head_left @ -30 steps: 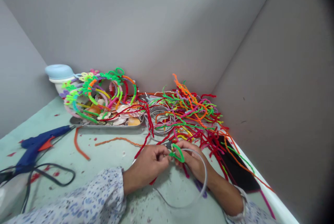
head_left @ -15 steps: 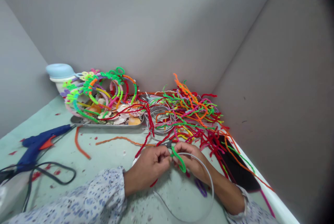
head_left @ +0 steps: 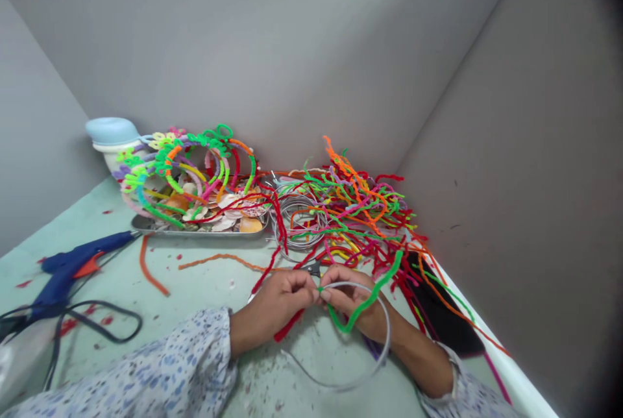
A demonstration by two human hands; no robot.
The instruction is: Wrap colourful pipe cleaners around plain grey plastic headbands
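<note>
Green pipe cleaner [head_left: 361, 308] is being swung out to the right since the prev. frame: then looped small at the fingers, its long tail is now being trailed across R hand [head_left: 351, 301]. Wire hoop [head_left: 341, 387], grey & thin, is being held w/ one end b/w both hands' fingertips, its other end being left free over the table [head_left: 204, 295]. L hand [head_left: 270, 314] is being kept mostly curled, thumb & forefinger pinched at the tiny green wrap; R hand is being curled too, pinched on the hoop just beside. Progress looks v. early: only that one end is being covered, the rest being left bare. Behind, fully covered bands [head_left: 207, 142] are being propped over a tray [head_left: 228, 233] of shells [head_left: 250, 226]; spare pipe cleaners [head_left: 360, 194] are being kept heaped to the right.
</note>
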